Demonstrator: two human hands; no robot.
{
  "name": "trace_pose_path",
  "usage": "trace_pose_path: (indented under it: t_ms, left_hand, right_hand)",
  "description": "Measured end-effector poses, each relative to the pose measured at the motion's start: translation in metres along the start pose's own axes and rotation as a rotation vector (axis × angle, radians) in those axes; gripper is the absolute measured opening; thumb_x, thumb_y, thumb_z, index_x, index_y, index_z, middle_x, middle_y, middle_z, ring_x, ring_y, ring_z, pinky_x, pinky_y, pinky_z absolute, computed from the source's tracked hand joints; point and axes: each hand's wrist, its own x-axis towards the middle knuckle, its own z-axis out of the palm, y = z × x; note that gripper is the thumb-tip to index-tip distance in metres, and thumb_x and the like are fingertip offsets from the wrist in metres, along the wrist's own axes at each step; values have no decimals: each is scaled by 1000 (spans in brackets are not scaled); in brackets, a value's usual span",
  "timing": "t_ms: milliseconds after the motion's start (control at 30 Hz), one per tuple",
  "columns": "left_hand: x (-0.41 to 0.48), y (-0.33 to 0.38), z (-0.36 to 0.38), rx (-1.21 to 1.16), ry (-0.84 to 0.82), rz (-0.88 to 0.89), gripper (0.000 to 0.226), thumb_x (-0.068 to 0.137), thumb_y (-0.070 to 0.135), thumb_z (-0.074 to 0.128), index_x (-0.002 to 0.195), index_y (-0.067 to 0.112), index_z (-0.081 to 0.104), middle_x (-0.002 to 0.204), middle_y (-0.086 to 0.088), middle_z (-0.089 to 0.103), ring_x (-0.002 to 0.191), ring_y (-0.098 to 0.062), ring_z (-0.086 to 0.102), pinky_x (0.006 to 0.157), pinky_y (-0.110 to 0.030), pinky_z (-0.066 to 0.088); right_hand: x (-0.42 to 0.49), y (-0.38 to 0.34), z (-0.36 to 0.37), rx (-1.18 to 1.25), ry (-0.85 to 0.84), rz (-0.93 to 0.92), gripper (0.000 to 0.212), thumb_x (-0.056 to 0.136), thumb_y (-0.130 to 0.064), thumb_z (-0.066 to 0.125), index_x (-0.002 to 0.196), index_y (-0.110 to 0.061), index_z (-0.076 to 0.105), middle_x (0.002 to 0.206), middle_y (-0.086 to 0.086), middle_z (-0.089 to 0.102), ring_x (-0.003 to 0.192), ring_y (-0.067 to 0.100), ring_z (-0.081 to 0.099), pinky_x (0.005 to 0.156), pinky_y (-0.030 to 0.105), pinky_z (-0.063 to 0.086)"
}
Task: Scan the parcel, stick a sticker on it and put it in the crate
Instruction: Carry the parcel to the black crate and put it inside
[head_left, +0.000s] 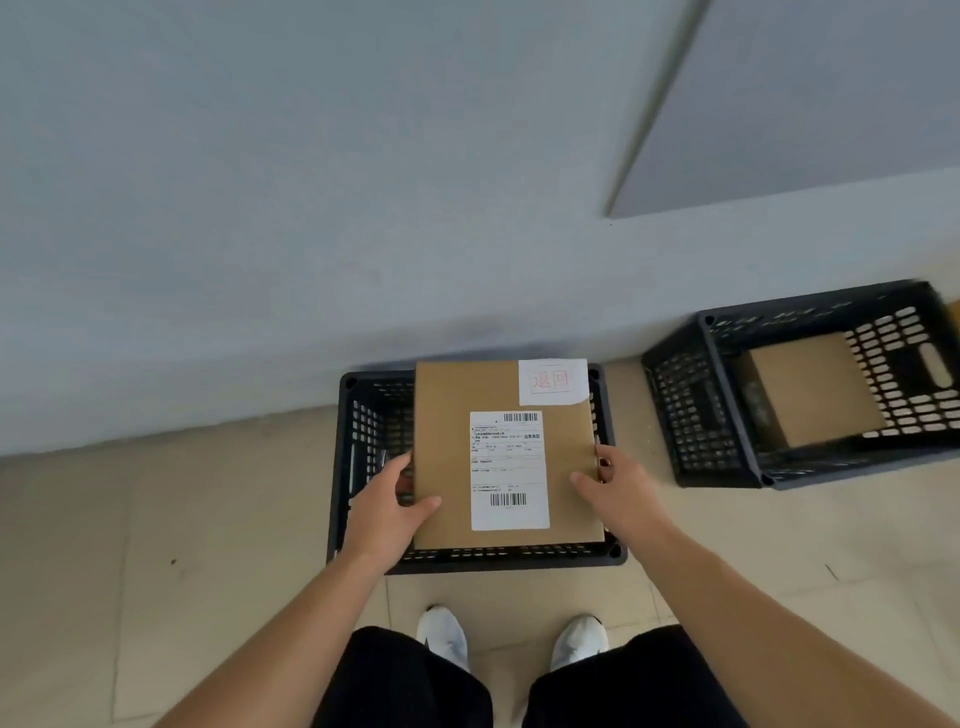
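A flat brown cardboard parcel (447, 457) is held level over a black slatted plastic crate (363, 415) on the floor. My left hand (387, 501) grips the parcel's left edge and my right hand (615, 486) grips its right edge. On the parcel's top face is a white shipping label (509, 467) with barcodes. A white sticker (553, 382) with red characters sits at its far right corner. The parcel hides most of the crate's inside.
A second black crate (727, 395) stands to the right with a brown box (810, 389) inside. A grey wall (311, 208) runs right behind both crates. The floor is beige tile (156, 545). My white shoes (447, 639) stand just before the near crate.
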Motion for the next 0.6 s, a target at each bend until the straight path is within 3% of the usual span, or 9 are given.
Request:
trace_pose_path:
  t_ms: [167,267,367,500,600]
  left_hand:
    - [72,-54,40,-4,-48,-62,71,90,21,78,152,26,44,137,-1,64,118,-17,58,101,-38,51]
    - [110,-80,63,30,-63,-82,73,89,19,78,153,26,43,140,-1,62,126,-20,58,105,-39,48]
    - [147,-103,91,23,-53,-115,72,88,17,79,151,26,45,135,-2,65,118,-18,60,101,-35,49]
    - [182,-129,123,44,-45,-158,71,86,18,79,149,28,49,133,-2,66,120,-22,62,103,-38,53]
    - [204,-143,148,61,-30,-173,69,85,16,79,147,30,52,132,-1,67,120,-23,63,101,-42,56]
  right_hand:
    - [84,36,52,-109,-1,45,39,99,-33,58,137,-23,57,104,-5,68,93,17,67,79,38,61]
    - [129,51,75,-151,6,65,18,98,-28,54,116,-24,59,95,-4,65,91,23,68,85,45,62]
    - [170,67,94,-192,14,83,10,98,-25,53,105,-19,57,93,-2,63,87,21,64,75,37,59]
    - [214,88,111,-275,-12,131,27,96,-26,53,109,-6,66,93,6,66,80,20,61,57,28,44]
    - [239,98,121,-336,-33,184,17,98,-23,53,104,-8,58,93,7,61,80,20,59,60,30,46]
